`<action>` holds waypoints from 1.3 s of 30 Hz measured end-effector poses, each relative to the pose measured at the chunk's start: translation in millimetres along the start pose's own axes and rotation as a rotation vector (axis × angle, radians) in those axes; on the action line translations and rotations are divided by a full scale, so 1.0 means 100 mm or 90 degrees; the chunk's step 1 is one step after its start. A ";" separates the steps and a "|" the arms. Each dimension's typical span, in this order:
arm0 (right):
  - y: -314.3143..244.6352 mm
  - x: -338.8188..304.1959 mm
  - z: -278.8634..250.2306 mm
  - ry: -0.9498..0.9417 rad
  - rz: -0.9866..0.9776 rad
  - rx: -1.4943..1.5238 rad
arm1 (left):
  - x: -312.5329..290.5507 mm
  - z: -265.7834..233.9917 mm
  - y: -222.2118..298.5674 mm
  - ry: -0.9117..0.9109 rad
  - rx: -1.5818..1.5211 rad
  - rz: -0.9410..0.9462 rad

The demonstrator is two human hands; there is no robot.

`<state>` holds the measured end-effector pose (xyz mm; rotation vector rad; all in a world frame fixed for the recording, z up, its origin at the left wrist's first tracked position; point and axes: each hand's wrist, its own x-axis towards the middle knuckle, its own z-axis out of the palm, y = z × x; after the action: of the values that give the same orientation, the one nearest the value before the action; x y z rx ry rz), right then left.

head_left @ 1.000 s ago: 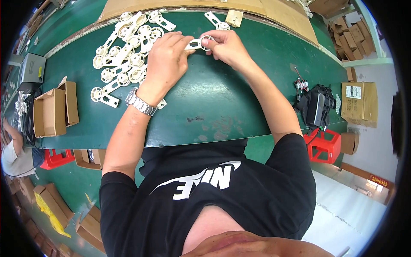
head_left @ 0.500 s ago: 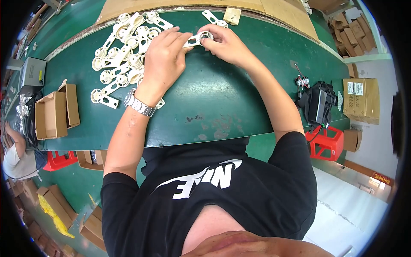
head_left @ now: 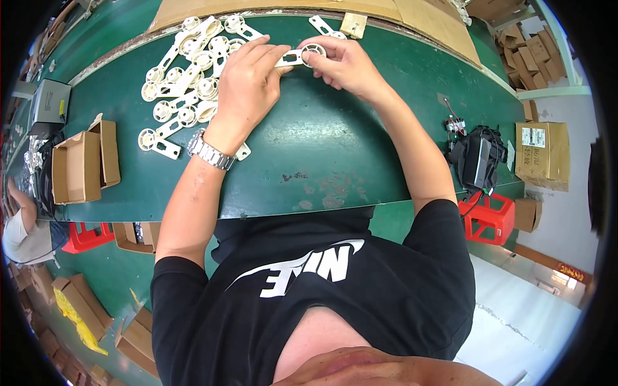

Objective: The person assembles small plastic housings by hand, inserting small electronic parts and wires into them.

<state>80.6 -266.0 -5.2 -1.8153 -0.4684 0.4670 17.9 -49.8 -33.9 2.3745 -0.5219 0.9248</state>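
Above the far middle of the green table, a cream-white plastic part [head_left: 291, 58] with a ring at one end and a slotted flat arm at the other is held between both hands. My left hand [head_left: 250, 77], a metal watch on its wrist, grips the flat end, its fingertips partly hidden. My right hand [head_left: 351, 66] pinches the ring end, with the thumb over the ring and other fingers curled beneath. Left of my left hand lies a loose heap of several similar plastic parts [head_left: 168, 91]. Another such part [head_left: 322, 27] lies beyond my right hand, beside a small wooden block [head_left: 353, 25].
Cardboard [head_left: 309, 8] runs along the table's far edge. An open carton [head_left: 76, 168] sits at the left, near a grey box [head_left: 50, 106]. On the right are a black device with straps [head_left: 477, 157] and a red stool [head_left: 492, 219]. Another person [head_left: 26, 238] is at the far left.
The held part has turned slightly, and its ring has shifted a little right and up. My right thumb has moved on the ring, and the fingers below have curled. My left hand stays nearly still.
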 end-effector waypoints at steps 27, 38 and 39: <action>0.15 -0.40 -0.42 -0.168 0.115 0.278 | 0.05 -0.04 0.26 -0.117 -0.035 0.124; 0.30 -1.72 -1.58 0.414 0.365 -0.818 | 0.03 -0.01 0.19 -0.140 -0.023 0.072; 0.34 -1.80 -1.71 0.364 0.479 -0.819 | 0.02 -0.02 0.18 -0.132 -0.025 0.075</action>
<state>23.5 -508.7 23.3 -3.2330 0.5020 0.0565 9.0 -63.6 -24.9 2.4391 -0.7608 0.7134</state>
